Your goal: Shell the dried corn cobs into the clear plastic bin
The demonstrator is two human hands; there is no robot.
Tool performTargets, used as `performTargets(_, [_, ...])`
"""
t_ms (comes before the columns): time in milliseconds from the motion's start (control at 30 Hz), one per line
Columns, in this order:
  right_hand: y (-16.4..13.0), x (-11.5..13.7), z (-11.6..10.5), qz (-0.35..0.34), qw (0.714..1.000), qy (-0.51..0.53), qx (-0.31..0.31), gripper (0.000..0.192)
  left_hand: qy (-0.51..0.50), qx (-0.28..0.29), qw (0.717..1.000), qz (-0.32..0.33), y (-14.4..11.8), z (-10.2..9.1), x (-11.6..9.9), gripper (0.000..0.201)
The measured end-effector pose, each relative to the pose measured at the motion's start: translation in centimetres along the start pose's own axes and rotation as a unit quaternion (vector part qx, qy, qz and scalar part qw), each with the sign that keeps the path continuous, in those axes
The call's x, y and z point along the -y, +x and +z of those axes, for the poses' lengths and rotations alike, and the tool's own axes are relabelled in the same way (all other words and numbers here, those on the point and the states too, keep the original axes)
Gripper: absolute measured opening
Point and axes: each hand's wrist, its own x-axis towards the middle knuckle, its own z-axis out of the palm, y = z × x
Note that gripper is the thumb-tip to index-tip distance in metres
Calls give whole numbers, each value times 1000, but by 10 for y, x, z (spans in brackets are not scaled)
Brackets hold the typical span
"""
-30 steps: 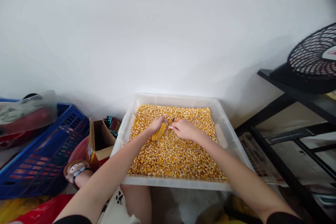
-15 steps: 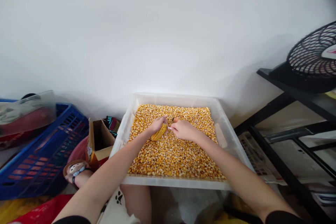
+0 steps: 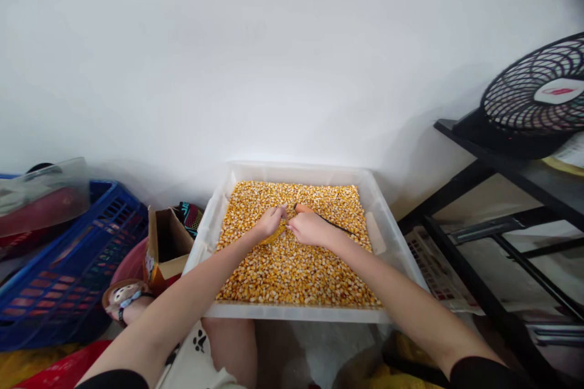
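Note:
A white plastic tub full of loose corn kernels stands in front of me. My left hand is closed around a yellow corn cob, held low over the kernels and partly covered by the fingers. My right hand meets it at the cob's far end, fingers closed around a tool with an orange and black end. A thin dark strip shows behind the right wrist, and I cannot tell whether it belongs to the tool. The tool's working tip is hidden.
To the left are a blue plastic crate, an open cardboard box and a small doll figure. On the right a black fan sits on a black metal frame. A white wall rises behind the tub.
The view has shifted slightly, so the surroundings sit further left. My hands stay together over the kernels; the cob is now more hidden, and the thin dark strip shows behind the right wrist.

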Motion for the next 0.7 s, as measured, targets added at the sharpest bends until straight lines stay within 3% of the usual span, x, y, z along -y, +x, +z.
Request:
performTargets(100, [-3, -5, 0, -22, 1000, 14, 10, 33, 57, 20, 998, 37, -4, 3, -1, 49])
performTargets(267, [-3, -18, 4, -63, 992, 76, 83, 27, 138, 85, 981, 108, -14, 12, 0, 44])
performTargets(400, [-1, -25, 5, -74, 981, 129, 128, 23, 139, 113, 977, 112, -15, 14, 1, 40])
performTargets(467, [-2, -29, 2, -71, 980, 144, 117, 26, 96, 110, 985, 88, -12, 10, 0, 41])
performTargets(567, [-4, -33, -3, -35, 989, 136, 52, 34, -37, 86, 996, 10, -6, -2, -6, 45])
performTargets(700, [-4, -35, 1, 14, 995, 100, 23, 36, -238, 80, 964, -85, 0, -21, -18, 49])
